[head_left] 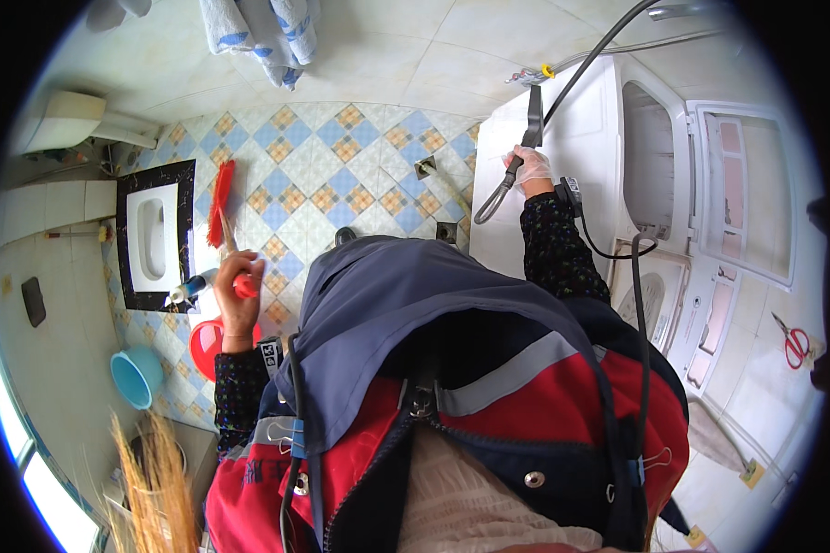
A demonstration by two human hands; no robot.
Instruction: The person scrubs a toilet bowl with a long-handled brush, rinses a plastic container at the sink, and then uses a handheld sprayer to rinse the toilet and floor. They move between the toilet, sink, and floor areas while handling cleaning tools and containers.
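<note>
My left hand [239, 284] is closed round the pale handle of a brush with long red bristles [220, 198]. The bristles point away from me, beside the squat toilet [149, 238], and a red piece shows at my fingers. A white and dark bottle-like thing [187, 289] lies close to this hand. My right hand [531, 170], in a clear plastic glove, is closed on a looped dark grey hose or cable [497, 199] above the white washing machine top [581, 152]. A flat black piece [534, 116] stands up beyond the fingers; what it belongs to cannot be told.
The washing machine's lid [742, 194] stands open at the right. A red basin [205, 348], a blue bucket [136, 377] and a straw broom [157, 488] are at the left. Red-handled scissors [793, 342] hang far right. A towel [260, 37] hangs ahead, above the tiled floor [295, 198].
</note>
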